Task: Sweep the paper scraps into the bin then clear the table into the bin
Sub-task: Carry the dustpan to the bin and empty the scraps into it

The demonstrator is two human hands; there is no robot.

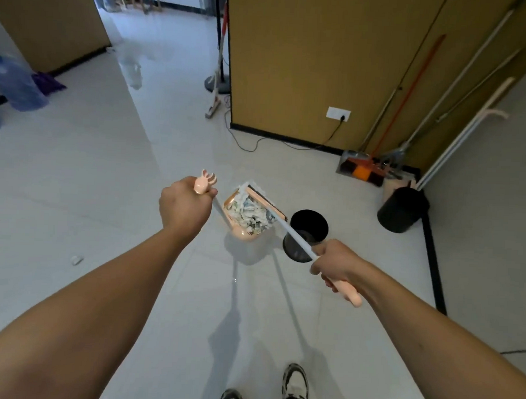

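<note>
Glossy pale tiled floor (pixel 91 167) throughout. Yellow-brown partition wall (pixel 307 59) with black skirting; white wall socket (pixel 338 113) on it, black cable (pixel 258 141) plugged in and trailing across the tiles. Flat mop (pixel 216 85) leaning at the partition's left corner. Several long-handled brooms and a grey dustpan (pixel 352 162) propped in the right corner (handles overlap, count unclear). Second black bucket (pixel 403 210) standing just beside them. Blue water jug (pixel 15 83) at far left. Small white object (pixel 76 260) alone on the floor, blurred. Two sneakers (pixel 296 381) at bottom edge.

Peach dustpan (pixel 238 225) holds white-and-blue paper scraps (pixel 250 214) beside black bin (pixel 307 231).
</note>
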